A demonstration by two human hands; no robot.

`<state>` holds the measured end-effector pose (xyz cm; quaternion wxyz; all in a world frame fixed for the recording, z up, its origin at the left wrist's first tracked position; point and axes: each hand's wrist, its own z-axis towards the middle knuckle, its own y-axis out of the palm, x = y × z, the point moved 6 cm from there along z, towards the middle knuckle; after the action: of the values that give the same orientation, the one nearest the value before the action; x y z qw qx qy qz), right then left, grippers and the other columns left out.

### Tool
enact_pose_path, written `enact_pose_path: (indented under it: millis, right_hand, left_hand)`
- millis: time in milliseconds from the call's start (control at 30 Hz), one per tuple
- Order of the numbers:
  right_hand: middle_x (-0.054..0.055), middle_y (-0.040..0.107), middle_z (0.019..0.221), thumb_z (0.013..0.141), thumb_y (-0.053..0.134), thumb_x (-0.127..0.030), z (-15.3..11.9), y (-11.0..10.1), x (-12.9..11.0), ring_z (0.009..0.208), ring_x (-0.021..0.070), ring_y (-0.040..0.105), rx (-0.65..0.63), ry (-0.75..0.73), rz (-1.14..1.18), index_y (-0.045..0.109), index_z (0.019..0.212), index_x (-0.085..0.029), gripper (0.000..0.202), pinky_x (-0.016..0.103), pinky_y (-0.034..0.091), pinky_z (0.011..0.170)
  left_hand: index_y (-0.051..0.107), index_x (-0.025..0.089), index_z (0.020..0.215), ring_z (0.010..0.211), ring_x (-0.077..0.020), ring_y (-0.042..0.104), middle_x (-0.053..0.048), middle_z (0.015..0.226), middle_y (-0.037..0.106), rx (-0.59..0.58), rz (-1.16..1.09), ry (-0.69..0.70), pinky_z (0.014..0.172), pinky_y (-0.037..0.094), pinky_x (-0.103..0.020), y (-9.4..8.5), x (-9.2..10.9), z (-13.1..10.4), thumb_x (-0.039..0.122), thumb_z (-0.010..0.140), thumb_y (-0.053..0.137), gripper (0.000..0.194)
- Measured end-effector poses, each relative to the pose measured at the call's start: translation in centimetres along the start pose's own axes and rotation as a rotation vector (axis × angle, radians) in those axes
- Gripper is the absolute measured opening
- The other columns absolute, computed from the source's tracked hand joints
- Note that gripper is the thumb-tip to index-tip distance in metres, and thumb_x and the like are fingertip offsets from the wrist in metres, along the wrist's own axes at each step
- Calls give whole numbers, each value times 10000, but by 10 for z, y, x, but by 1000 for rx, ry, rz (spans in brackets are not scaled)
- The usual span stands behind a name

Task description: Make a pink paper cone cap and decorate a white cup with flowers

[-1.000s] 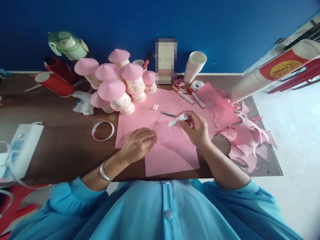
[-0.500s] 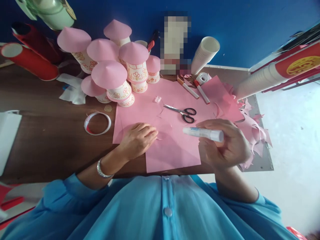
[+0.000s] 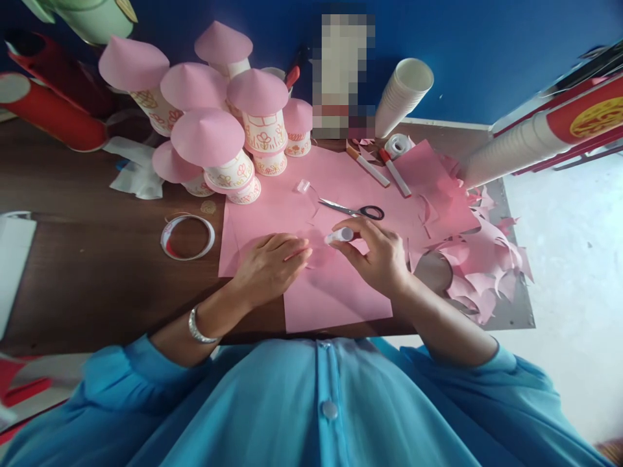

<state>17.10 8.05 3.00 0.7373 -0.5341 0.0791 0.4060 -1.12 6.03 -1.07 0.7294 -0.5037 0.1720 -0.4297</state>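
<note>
My right hand (image 3: 382, 256) grips a white glue stick (image 3: 339, 236) between thumb and fingers, its lower end over a pink paper circle (image 3: 321, 255). My left hand (image 3: 272, 267) lies flat at the circle's left edge, fingers stretched out and the tips touching the paper. Beneath both hands are larger sheets of pink paper (image 3: 335, 305). Just beyond my right hand rest black-handled scissors (image 3: 357, 210), one handle loop partly hidden by the fingers. A small clear cap (image 3: 302, 187) sits left of the scissors.
Several decorated paper cups with pink cone roofs (image 3: 208, 137) stand at the back left. A tape roll (image 3: 187, 237) lies left of the paper. Two markers (image 3: 394, 172), stacked paper cups (image 3: 403, 94) and pink scraps (image 3: 481, 266) are to the right. A blue wall (image 3: 462, 58) rises behind.
My right hand has moved left and away from my body, bringing the glue stick from the right side down over the paper circle. My left hand has stayed nearly still.
</note>
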Motion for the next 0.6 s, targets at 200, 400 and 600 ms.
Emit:
enact_pose_path:
  millis: [200, 400, 600]
  right_hand:
    - [61, 787, 946, 1009, 654, -293, 5, 25, -3, 903, 196, 755, -61, -130, 40, 667, 1044, -196, 104, 290, 587, 806]
    - [74, 788, 973, 1038, 597, -291, 4, 33, -2, 901, 200, 745, -122, -154, 6, 661, 1062, -196, 118, 303, 582, 811]
    - [65, 788, 959, 1035, 604, -290, 5, 27, 2, 880, 199, 741, -127, -145, -45, 662, 1042, -204, 104, 303, 574, 803]
  left_hand:
    - [723, 195, 1115, 1050, -239, 710, -60, 1157, 784, -51, 19, -37, 886, 592, -394, 1, -2, 1, 201, 992, 592, 181]
    - [726, 171, 1134, 1008, -244, 712, -68, 1115, 791, -48, 9, -37, 852, 606, -397, 0, -1, 2, 188, 984, 612, 189]
    - [727, 172, 1155, 1016, -243, 712, -58, 1146, 789, -52, 5, -32, 850, 609, -406, -1, -1, 2, 183, 973, 627, 208]
